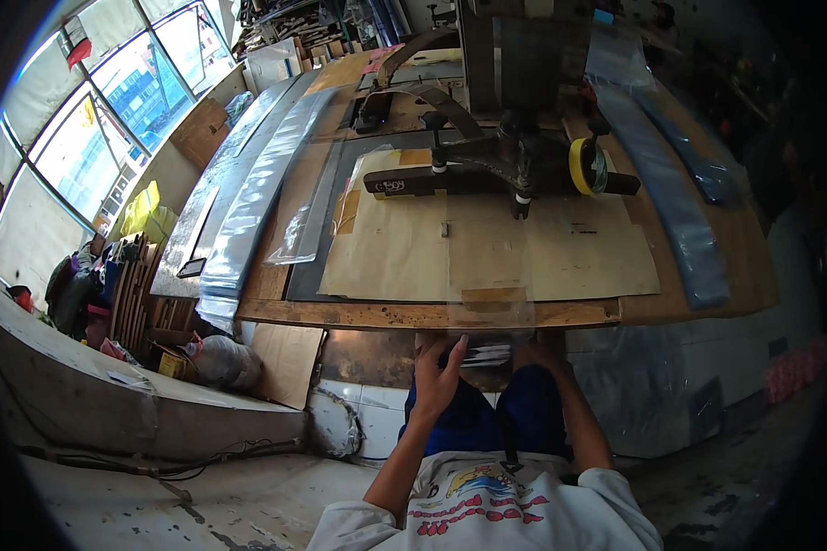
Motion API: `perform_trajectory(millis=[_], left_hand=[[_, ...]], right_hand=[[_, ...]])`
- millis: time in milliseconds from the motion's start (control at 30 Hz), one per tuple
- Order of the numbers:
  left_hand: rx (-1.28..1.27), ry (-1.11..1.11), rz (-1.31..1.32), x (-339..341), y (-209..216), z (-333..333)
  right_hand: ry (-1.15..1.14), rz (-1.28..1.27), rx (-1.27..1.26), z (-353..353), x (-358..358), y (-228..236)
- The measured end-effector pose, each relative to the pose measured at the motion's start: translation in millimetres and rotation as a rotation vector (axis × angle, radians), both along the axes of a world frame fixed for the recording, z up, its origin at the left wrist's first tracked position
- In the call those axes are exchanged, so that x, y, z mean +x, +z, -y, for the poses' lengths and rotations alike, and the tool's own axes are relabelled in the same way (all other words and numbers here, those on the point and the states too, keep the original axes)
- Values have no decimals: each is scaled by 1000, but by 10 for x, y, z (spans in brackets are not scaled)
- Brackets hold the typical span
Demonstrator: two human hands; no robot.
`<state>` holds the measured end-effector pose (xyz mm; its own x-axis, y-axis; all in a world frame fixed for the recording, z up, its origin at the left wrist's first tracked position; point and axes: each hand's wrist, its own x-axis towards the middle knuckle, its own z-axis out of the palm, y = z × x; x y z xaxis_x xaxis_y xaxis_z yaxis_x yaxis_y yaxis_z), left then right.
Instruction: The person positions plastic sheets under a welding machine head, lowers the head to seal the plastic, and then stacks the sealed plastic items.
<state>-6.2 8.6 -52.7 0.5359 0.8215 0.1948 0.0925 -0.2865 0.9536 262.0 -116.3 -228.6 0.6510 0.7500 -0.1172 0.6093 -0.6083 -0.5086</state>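
Right now both hands are down at lower centre of the frame, just under the front edge of the wooden surface (358, 314). The left hand (438, 367) has its fingers curled around a thin stack of clear sheets (487, 352), thumb on top, pinching its left end. The right hand (544, 351) sits at the stack's other end, mostly hidden behind it, so I cannot tell how its fingers are set. One clear sheet (492, 275) stands up from the stack over the surface's edge, lying across the brown paper (413, 253). Further up, centre frame, a dark machine arm (487, 170) carries a yellow wheel (583, 165). My read: a sheet is being fed onto the surface. Sliding it flat toward the arm looks to need steady, even pressure from both ends.
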Motion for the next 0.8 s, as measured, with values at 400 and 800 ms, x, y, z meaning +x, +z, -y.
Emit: perform_trajectory(millis=[400,800], left_hand=[[-67,-7,53,-59,292,-56],[-250,-67,190,14,281,30]], right_hand=[[622,-560,-121,482,-330,2775],[609,261,268,-849,-392,3037]])
